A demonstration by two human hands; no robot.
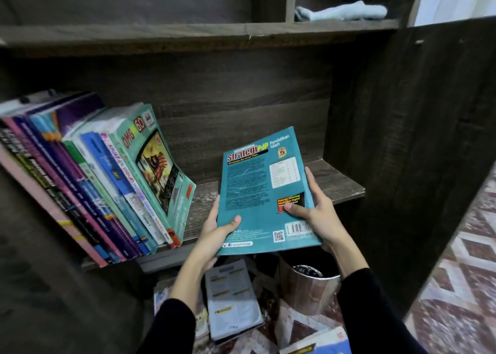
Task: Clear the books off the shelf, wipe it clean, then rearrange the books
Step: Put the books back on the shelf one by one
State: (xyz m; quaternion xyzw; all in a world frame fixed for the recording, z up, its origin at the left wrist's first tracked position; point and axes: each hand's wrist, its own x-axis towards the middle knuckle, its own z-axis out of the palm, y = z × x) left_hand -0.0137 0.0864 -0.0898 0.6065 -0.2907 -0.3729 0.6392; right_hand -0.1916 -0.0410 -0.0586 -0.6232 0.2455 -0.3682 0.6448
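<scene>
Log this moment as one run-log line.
hands: left, right both hold teal book | above shelf | row leans left | cloth upper cubby

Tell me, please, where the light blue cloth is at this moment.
The light blue cloth lies in the upper right compartment of the shelf unit, on the board above the books, up and right of the teal book held in both hands.

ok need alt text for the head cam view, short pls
Both hands, left and right, hold a teal book over a dark wooden shelf. A row of books leans at its left end; a folded cloth lies above.
</scene>
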